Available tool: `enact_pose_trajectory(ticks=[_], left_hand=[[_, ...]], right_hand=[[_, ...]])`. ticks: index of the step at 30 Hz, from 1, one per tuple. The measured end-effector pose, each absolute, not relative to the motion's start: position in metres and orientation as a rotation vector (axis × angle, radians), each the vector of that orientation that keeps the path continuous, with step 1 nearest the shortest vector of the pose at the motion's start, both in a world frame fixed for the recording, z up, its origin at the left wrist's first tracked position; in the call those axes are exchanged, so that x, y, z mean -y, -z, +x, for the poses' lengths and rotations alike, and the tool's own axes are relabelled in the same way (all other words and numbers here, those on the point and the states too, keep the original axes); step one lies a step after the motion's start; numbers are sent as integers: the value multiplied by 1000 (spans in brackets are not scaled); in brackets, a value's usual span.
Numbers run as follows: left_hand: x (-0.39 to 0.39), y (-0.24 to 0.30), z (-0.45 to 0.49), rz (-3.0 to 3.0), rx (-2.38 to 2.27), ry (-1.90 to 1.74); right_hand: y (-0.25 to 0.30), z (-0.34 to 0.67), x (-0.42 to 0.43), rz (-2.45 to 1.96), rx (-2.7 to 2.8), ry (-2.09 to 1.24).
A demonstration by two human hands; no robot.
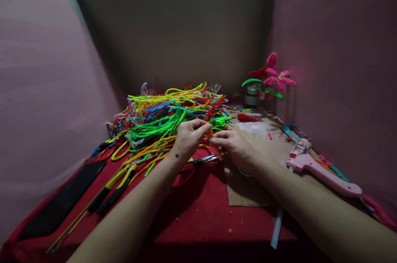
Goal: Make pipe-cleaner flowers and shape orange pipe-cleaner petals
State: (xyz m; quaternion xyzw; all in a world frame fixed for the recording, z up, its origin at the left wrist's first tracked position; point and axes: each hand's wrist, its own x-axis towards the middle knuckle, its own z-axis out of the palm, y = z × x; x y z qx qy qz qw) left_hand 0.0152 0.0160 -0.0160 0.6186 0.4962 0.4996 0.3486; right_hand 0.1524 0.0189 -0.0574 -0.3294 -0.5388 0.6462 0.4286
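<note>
Between my two hands is an orange pipe cleaner [210,134], held up over the table's middle. My left hand [191,137] pinches its upper part between thumb and fingers. Just to the right, my right hand [231,144] is closed on the lower part, its fingertips close to the left thumb. One orange end hangs below the fingers. Under the hands lie scissors [204,159] with their blades pointing right. Behind them spreads a big heap of coloured pipe cleaners [173,114], green, yellow, orange, blue and red.
A pink glue gun [325,174] with a clear glue stick lies on the right by a cardboard sheet [248,197]. Pliers [119,190] and a black flat object [63,201] lie left on the red cloth [192,230]. Pipe-cleaner flowers [281,80] stand at the back right.
</note>
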Motion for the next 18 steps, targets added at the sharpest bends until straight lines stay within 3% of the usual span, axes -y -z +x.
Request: enact_pose_trajectory(ticks=[5, 12, 18], left_hand=[[-15, 15, 15, 1574, -1286, -1328], [-10, 11, 11, 1550, -1240, -1075], [-13, 26, 16, 1342, -1061, -1277]], right_hand=[[61, 154, -22, -763, 1372, -1682], [59, 150, -19, -782, 1290, -1717], [58, 149, -19, -706, 1338, -1749]])
